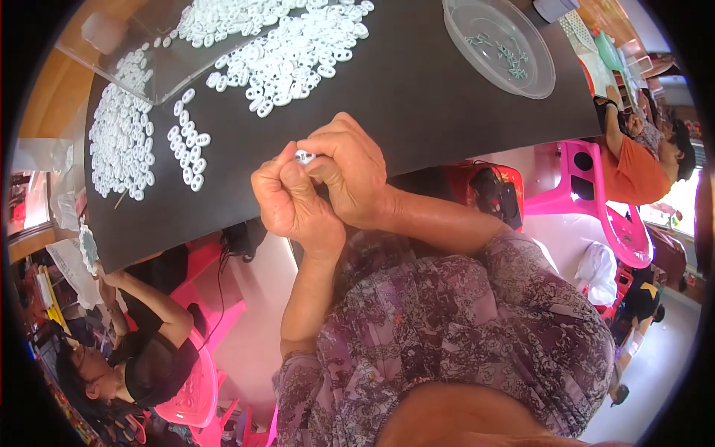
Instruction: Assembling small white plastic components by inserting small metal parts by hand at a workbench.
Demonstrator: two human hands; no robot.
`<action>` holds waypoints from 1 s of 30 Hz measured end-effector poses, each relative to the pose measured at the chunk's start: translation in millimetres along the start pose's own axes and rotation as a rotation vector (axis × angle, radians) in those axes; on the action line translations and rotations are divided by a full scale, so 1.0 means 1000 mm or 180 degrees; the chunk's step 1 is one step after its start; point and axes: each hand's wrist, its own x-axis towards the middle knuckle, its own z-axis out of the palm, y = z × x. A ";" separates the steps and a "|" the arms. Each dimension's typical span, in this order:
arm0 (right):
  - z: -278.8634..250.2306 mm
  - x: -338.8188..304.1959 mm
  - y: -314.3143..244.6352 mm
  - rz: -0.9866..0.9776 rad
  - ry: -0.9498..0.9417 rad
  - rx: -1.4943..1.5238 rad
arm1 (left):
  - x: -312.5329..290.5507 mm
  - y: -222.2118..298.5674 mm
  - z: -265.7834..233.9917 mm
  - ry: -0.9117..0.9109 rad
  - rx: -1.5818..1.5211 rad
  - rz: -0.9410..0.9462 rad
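Close in front of me, over the near edge of the dark table, my left hand (287,200) and my right hand (348,167) meet. Their thumbs and fingers pinch a small white oval piece (304,156) with dark spots on it. The fingers hide much of the piece. Beyond my hands lies a large heap of similar white oval pieces (287,63), which have dark holes. To the left is a short row of such pieces (188,141), and another heap (123,138) spreads farther left.
A round clear tray (500,48) at the far right holds small metal screw-like parts (510,59). A clear plastic box or sheet (160,93) stands at the upper left. Co-workers sit on pink chairs at left (190,387) and right (581,175). A red stool (510,190) stands beside the table.
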 end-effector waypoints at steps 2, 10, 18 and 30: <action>0.000 -0.002 0.002 0.0131 0.0041 0.0089 | 0.002 -0.003 0.000 -0.0070 0.0329 0.0110; -0.004 0.021 -0.004 -0.0019 0.0045 0.0038 | 0.010 0.015 0.015 0.0080 -0.0523 -0.0210; -0.005 0.020 -0.004 -0.0102 -0.0078 0.0167 | 0.008 0.022 0.009 0.0051 -0.0494 -0.0168; 0.003 0.012 -0.009 0.0003 -0.0206 0.0260 | 0.007 0.011 -0.005 -0.0002 -0.0108 0.0285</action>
